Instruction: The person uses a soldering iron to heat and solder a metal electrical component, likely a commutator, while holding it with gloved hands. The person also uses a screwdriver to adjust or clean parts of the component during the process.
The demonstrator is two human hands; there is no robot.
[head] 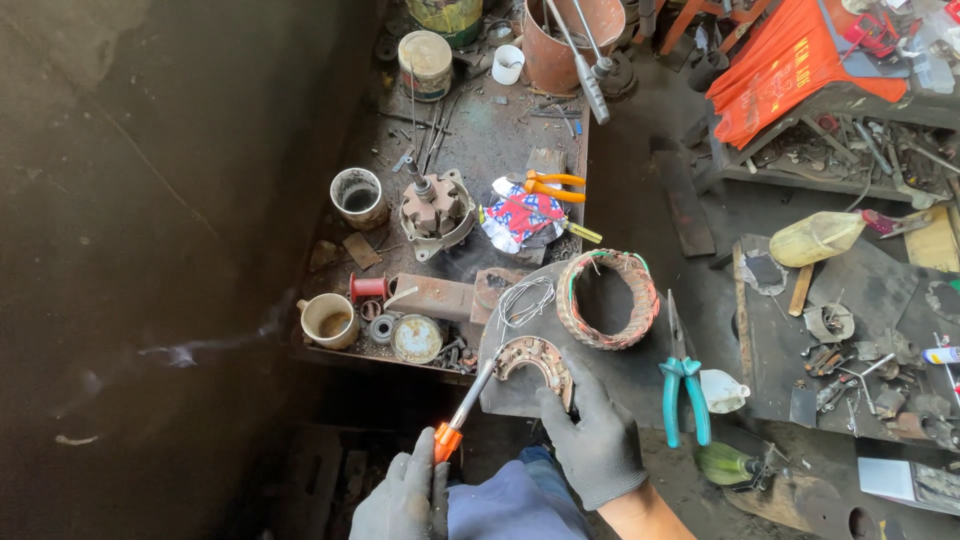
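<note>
Head view: your left hand (405,500), gloved, is closed around an orange-handled soldering iron (462,412), its tip touching the curved rectifier plate (535,358). Your right hand (592,440) grips that plate at its lower edge, over a grey slab (620,375). The copper-wound stator ring (607,298) lies just beyond. The rusty workbench (470,150) is cluttered; the floor is dark and oil-stained.

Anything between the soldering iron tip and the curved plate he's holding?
Nothing visible. The left hand holds the soldering iron, whose tip reaches the curved plate's left end. The right hand grips the plate's right side, away from the tip.
</note>
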